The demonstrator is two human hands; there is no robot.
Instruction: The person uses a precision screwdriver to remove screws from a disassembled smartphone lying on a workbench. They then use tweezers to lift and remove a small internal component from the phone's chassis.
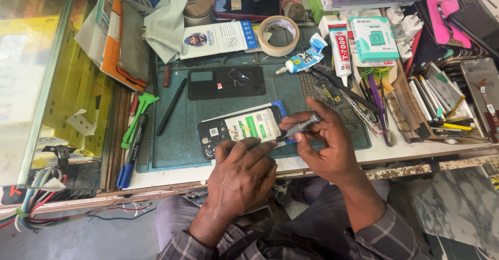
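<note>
Phone (240, 130) under left hand (240, 179), right hand (325, 143) beside

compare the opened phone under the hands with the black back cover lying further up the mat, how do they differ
The opened phone shows its insides, with a white and green battery, while the black back cover is a plain dark shell. The phone is pinned by the left hand and worked on with the screwdriver in the right hand; the cover lies untouched. Both lie flat and lengthwise on the green mat.

Bright, even daylight from above; soft, short shadows. Glare on the glass counter (31, 83) at left. Sharp focus, slight wide-angle bending at edges.
</note>
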